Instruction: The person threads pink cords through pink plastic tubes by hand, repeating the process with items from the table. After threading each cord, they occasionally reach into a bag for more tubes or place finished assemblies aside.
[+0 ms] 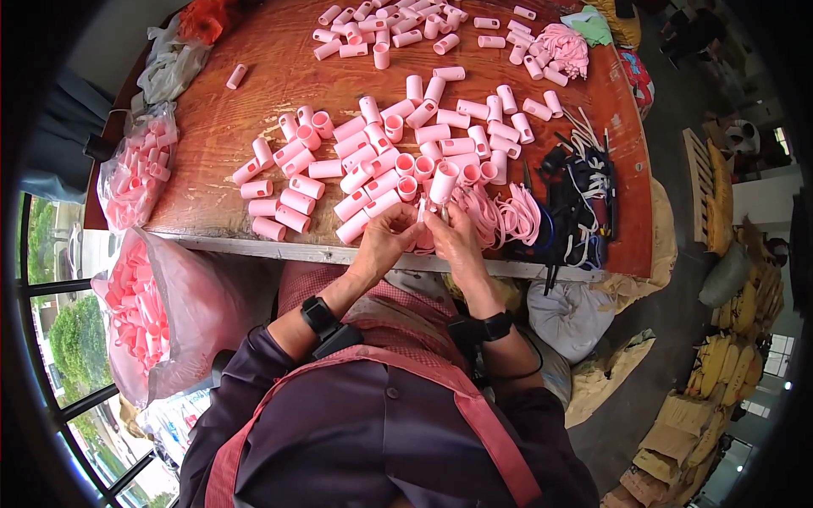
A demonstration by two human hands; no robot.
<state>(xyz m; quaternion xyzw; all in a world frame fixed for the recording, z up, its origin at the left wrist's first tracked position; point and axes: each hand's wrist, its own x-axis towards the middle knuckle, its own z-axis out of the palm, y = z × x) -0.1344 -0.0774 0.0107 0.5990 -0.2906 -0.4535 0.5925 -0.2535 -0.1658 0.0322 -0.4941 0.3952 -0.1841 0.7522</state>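
At the near edge of the table, my two hands meet with their fingers closed. My left hand pinches a thin pink cord. In my right hand is the lower end of a pink plastic tube, tilted up and away from me. The fingertips partly hide where cord and tube come together. Looped bundles of pink cord lie just right of my right hand. Many similar tubes, some with a cut-out slot, are spread beyond my hands, some standing and some lying, such as a tube.
Dark tools and white cords lie in a heap at the table's right. Bags of pink parts hang at the left edge and stand below it. More tubes and a pink cord bundle are at the far side.
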